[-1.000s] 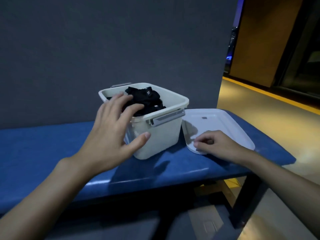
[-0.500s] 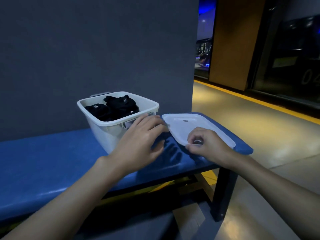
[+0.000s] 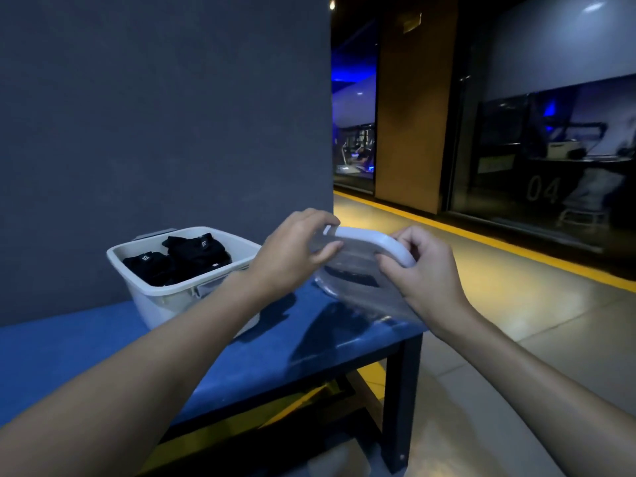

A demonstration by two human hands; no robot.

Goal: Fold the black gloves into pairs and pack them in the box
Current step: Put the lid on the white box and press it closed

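Observation:
An open white plastic box [image 3: 155, 301] stands on the blue bench [image 3: 86, 346], with folded black gloves [image 3: 182, 259] lying inside it. To its right I hold the box's lid [image 3: 364, 242] tilted up off the bench, its underside facing me. My left hand [image 3: 292, 253] pinches the lid's upper left edge. My right hand [image 3: 420, 270] grips its rounded right corner.
A dark grey wall rises directly behind the bench. The bench ends at a black leg [image 3: 401, 401] on the right. Beyond it lies a tiled floor with a yellow stripe [image 3: 516, 249] and glass partitions.
The lid lay flat on the bench before; now both hands have lifted and tilted it. My left hand moved from the box side to the lid. The view swung right.

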